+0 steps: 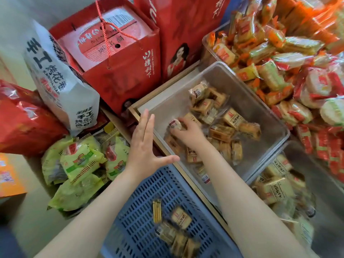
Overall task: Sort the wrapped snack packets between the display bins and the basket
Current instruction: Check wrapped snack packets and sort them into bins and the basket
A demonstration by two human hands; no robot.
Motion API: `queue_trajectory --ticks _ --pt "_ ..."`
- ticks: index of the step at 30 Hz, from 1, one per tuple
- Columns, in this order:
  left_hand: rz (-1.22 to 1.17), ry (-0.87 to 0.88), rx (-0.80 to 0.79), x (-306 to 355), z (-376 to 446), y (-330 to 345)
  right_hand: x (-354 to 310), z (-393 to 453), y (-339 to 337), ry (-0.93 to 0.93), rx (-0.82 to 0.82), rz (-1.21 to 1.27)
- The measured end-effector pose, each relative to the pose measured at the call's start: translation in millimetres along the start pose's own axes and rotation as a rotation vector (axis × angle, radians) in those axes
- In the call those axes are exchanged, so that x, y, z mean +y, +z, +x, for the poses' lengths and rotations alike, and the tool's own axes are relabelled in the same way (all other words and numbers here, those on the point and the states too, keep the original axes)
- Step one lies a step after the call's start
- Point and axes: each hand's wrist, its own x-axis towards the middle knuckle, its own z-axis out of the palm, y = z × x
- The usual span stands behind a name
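A small tan snack packet in clear crinkled wrap with a red-and-white end label (pixel 175 124) sits pinched in the fingers of the right hand (pixel 188 133), low inside the clear plastic display bin (pixel 264 108) among similar brown packets. The left hand (pixel 145 146) hovers flat, fingers spread and empty, over the bin's near corner. Below lies a blue slotted plastic basket (pixel 137 211) holding a few packets.

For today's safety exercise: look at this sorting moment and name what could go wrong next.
1. The right hand is closed on one packet inside the clear bin; a loose hold could drop it among the others.
2. The open left hand hangs over the bin's edge and could get in the way.
3. The blue basket sits low below the bin, so a tossed packet may miss.
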Motion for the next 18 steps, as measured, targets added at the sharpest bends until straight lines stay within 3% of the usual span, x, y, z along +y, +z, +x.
queue_trajectory --ticks 6,12,18 --pt "0.011 0.001 -0.003 0 -1 0 12 -14 -23 0.179 0.077 0.314" --pt "0.025 0.012 0.0 -2 -1 2 23 -10 -13 0.214 -0.219 0.387" --pt "0.021 0.025 0.006 -2 -1 2 6 -15 -9 0.204 -0.267 0.427"
